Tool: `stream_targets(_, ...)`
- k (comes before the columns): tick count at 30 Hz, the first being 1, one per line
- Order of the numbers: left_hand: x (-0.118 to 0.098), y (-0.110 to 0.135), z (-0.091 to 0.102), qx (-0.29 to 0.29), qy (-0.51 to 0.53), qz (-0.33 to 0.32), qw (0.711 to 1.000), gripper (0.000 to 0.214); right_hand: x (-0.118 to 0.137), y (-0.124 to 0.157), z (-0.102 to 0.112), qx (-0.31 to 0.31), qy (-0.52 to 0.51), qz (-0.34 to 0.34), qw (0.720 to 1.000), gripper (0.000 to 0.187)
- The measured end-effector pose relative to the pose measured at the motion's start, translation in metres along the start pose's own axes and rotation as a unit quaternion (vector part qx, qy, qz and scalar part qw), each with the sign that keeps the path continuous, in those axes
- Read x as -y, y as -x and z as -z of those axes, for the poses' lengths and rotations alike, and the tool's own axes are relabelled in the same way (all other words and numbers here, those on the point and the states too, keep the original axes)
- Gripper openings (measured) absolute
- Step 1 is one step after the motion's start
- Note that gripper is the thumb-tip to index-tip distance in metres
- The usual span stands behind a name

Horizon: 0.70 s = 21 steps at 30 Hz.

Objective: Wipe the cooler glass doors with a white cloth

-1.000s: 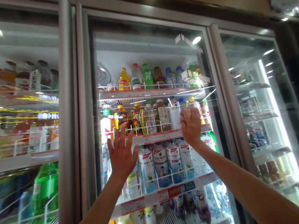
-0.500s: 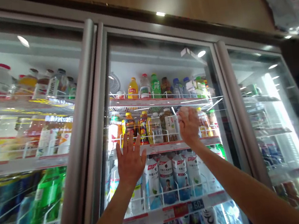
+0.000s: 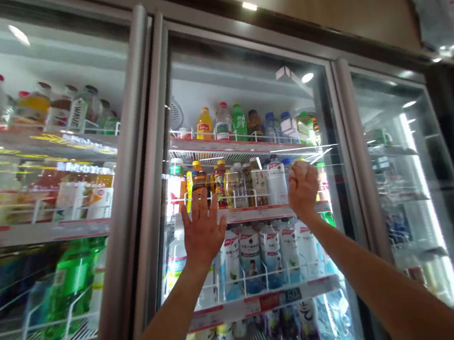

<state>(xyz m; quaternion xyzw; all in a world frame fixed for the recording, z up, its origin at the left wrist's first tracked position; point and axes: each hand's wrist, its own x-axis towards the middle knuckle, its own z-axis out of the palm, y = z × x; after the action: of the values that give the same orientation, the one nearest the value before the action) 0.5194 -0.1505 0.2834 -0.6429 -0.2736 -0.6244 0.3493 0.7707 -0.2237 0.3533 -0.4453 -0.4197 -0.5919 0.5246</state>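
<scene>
The middle glass door [image 3: 237, 61] of a drinks fridge stands closed in front of me. My left hand [image 3: 202, 228] lies on or very near its glass, palm forward and fingers spread, holding nothing. Farther right, my right hand [image 3: 305, 191] is closed around a crumpled whitish cloth [image 3: 299, 169] against the same pane. Most of the cloth is hidden by the fingers. Behind the glass, bottles with white labels [image 3: 251, 256] fill one shelf, and mixed drink bottles [image 3: 276, 177] stand on the shelf above.
A metal door frame [image 3: 142, 165] separates the middle door from the left one, behind which a green bottle [image 3: 64, 288] stands. Another glass door [image 3: 405, 178] is on the right. Above runs a brown panel [image 3: 313, 0], with a plastic bag [image 3: 441, 10] at the upper right.
My right hand has moved right across the glass with the cloth, uncovering a white-labelled bottle. The left hand stays spread in nearly the same place. The view has shifted slightly.
</scene>
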Motion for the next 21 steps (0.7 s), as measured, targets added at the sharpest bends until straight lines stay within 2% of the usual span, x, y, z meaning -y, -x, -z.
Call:
stream_targets(1, -0.001, 0.000, 0.000, 0.001, 0.000, 0.001, 1.000, 0.052, 0.012, 0.007, 0.001, 0.010, -0.007, 0.023, 1.000, 0.040)
stream_targets(3, -0.001, -0.001, 0.001, 0.003, 0.002, 0.004, 1.000, 0.052, 0.040, 0.026, 0.004, 0.057, -0.024, 0.112, 0.992, 0.036)
stream_targets(5, 0.002, 0.000, 0.003, 0.007, 0.007, 0.000, 1.000, 0.052, 0.059, 0.042, 0.007, 0.123, -0.040, 0.219, 0.967, 0.035)
stream_targets(6, 0.005, 0.002, 0.005, 0.012, 0.009, -0.010, 1.000, 0.051, 0.062, 0.046, 0.009, 0.144, -0.044, 0.252, 0.956, 0.036)
stream_targets(7, 0.010, 0.004, 0.007, 0.018, 0.011, -0.026, 0.999, 0.051, 0.059, 0.046, 0.009, 0.146, -0.043, 0.258, 0.954, 0.036)
stream_targets(8, 0.015, 0.008, 0.009, 0.023, 0.011, -0.042, 0.999, 0.050, 0.054, 0.043, 0.009, 0.129, -0.037, 0.235, 0.963, 0.036)
stream_targets(10, 0.027, 0.016, 0.013, 0.024, 0.007, -0.066, 0.997, 0.048, 0.040, 0.033, 0.004, 0.054, -0.020, 0.127, 0.990, 0.036)
stream_targets(12, 0.036, 0.023, 0.016, 0.018, -0.002, -0.067, 0.998, 0.047, 0.037, 0.025, -0.003, -0.008, -0.010, 0.026, 1.000, 0.038)
stream_targets(13, 0.039, 0.026, 0.017, 0.015, -0.006, -0.064, 0.998, 0.047, 0.042, 0.025, -0.006, -0.016, -0.011, 0.008, 1.000, 0.038)
stream_targets(15, 0.042, 0.029, 0.017, 0.015, -0.013, -0.065, 0.998, 0.046, 0.066, 0.034, -0.008, 0.023, -0.027, 0.057, 0.998, 0.038)
stream_targets(18, 0.042, 0.028, 0.017, 0.012, -0.016, -0.071, 0.997, 0.046, 0.102, 0.058, -0.004, 0.128, -0.067, 0.230, 0.962, 0.039)
stream_targets(20, 0.041, 0.028, 0.017, 0.016, -0.012, -0.071, 0.997, 0.047, 0.104, 0.066, 0.001, 0.160, -0.075, 0.282, 0.943, 0.039)
stream_targets(21, 0.041, 0.027, 0.017, 0.018, -0.008, -0.070, 0.997, 0.047, 0.096, 0.065, 0.003, 0.158, -0.068, 0.268, 0.948, 0.038)
